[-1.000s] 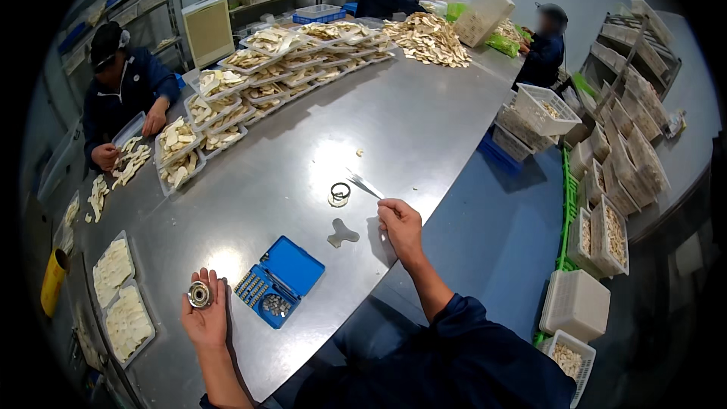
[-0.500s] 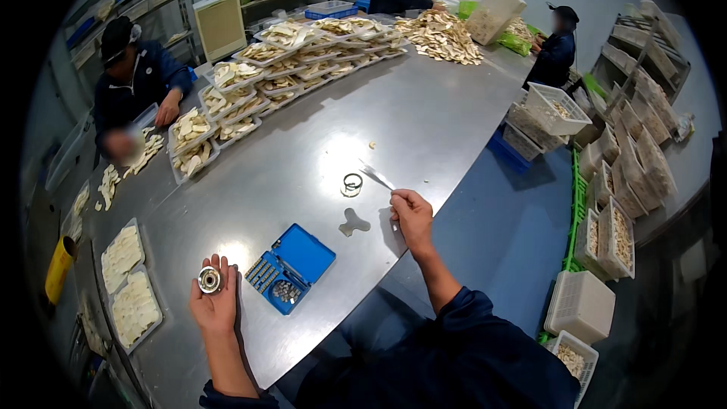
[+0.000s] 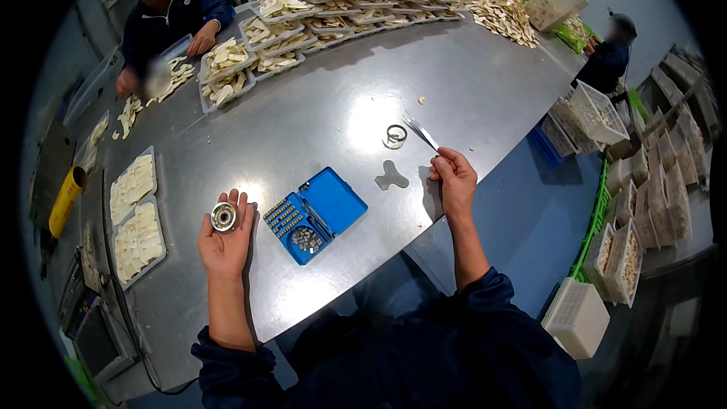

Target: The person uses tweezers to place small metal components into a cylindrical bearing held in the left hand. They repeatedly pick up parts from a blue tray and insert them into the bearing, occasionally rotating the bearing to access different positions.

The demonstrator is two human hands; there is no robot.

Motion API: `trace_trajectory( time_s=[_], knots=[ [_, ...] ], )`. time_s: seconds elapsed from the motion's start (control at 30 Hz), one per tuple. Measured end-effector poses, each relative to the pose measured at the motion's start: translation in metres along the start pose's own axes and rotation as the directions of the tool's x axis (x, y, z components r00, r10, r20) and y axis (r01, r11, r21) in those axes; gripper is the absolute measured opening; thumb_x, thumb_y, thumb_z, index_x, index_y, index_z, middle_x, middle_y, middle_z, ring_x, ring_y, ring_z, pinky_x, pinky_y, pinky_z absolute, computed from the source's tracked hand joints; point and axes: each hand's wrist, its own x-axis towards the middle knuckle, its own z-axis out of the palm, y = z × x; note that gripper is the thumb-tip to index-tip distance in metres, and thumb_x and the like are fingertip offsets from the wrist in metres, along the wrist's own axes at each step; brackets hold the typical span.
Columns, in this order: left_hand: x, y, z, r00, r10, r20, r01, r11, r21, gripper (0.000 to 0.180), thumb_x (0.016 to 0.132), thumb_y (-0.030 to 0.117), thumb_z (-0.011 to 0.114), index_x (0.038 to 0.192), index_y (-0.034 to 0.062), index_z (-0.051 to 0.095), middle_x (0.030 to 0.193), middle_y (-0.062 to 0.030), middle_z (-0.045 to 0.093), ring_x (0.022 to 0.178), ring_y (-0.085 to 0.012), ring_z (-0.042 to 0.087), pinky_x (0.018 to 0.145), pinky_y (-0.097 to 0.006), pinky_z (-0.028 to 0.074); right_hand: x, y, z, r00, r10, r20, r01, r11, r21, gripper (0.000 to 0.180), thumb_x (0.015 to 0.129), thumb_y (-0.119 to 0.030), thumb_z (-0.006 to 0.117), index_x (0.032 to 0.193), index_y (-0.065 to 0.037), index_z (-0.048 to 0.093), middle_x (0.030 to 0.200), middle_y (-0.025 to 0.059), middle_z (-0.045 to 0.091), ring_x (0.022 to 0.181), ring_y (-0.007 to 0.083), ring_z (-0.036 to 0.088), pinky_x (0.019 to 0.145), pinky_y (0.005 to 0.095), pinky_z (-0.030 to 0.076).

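Observation:
My left hand (image 3: pixel 225 248) is palm up with its fingers stretched out, and a round silvery metal part like a bearing (image 3: pixel 224 216) lies on the fingers. In my right hand (image 3: pixel 456 179), thumb and fingers pinch slim silvery tweezers (image 3: pixel 424 133) that point up and left over the steel table. Just beside their tips lie a dark ring (image 3: pixel 396 134) and a paler ring partly under it. A flat grey three-lobed piece (image 3: pixel 391 176) rests nearer me. Between my hands stands an open blue case (image 3: pixel 333 201), holding rows of small brass-coloured pieces and a round well of loose grey metal bits.
Stacked clear trays (image 3: pixel 291 45) of pale slices fill the far side of the table (image 3: pixel 326 117), next to a loose heap (image 3: pixel 496 15). Two filled trays (image 3: pixel 139 242) lie at left. Co-workers stand far left, at the back and far right. White baskets (image 3: pixel 598 113) stand beyond the right edge.
The whole view has shifted, so the table things appear farther right and higher. Both hands keep nearly the same hold and place beside the blue case.

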Motion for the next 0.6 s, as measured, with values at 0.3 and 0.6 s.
trace_trajectory(
  time_s=[0.3,0.6],
  knots=[
    [0.006,-0.002,0.001,1.000,0.004,-0.022,-0.004,1.000,0.009,0.043,0.101,0.026,0.029,0.127,-0.0052,0.042,0.135,-0.0222,0.042,0.133,-0.0368,0.032,0.113,-0.052,0.023,0.004,-0.001,-0.003,1.000,0.005,0.012,-0.005,1.000,0.006,0.013,0.089,-0.005,0.057,0.100,0.002,0.061,0.081,0.0046,0.061,0.062,0.0084,0.053,0.059,0.0203,0.045],
    [0.001,-0.001,0.004,0.999,0.002,-0.048,-0.002,1.000,0.006,0.044,0.101,0.026,0.028,0.129,-0.0049,0.042,0.138,-0.0210,0.041,0.135,-0.0355,0.031,0.114,-0.051,0.022,0.001,-0.006,0.000,1.000,0.001,-0.010,0.000,1.000,0.030,0.016,0.088,-0.005,0.058,0.100,0.005,0.061,0.077,0.0052,0.061,0.061,0.0083,0.053,0.057,0.0204,0.044]
  ],
)
